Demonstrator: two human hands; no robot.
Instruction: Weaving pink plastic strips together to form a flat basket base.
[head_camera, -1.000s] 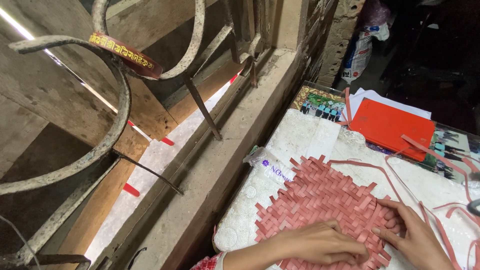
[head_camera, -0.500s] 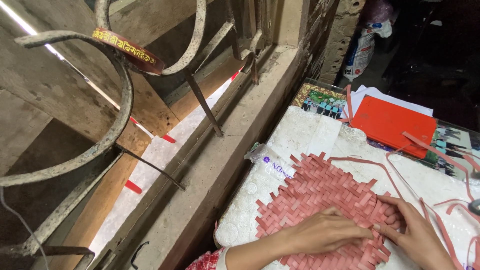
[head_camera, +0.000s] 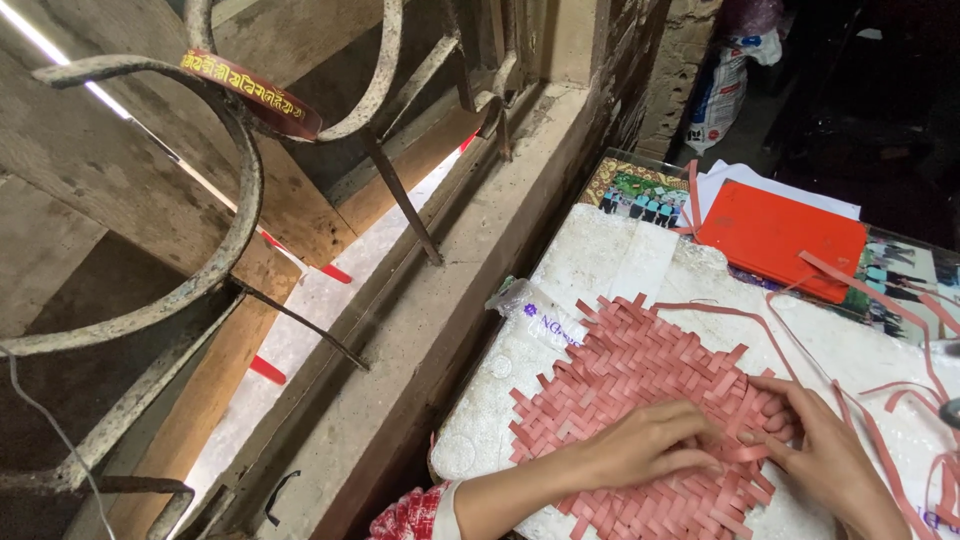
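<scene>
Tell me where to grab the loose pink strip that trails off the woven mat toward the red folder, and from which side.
Pinch the loose pink strip on its free stretch just beyond the woven mat, coming from above. It lies flat and thin on the white board, so fingertips probably need to nip its edges. Both the left hand and the right hand rest on the mat.

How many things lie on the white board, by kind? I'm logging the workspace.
Woven pink mat: 1, under the left hand and right hand
Red folder: 1
White paper stack: 1
Clear plastic bag: 1
Loose pink strips: too tangled to count
Total: 4, strips aside
</scene>
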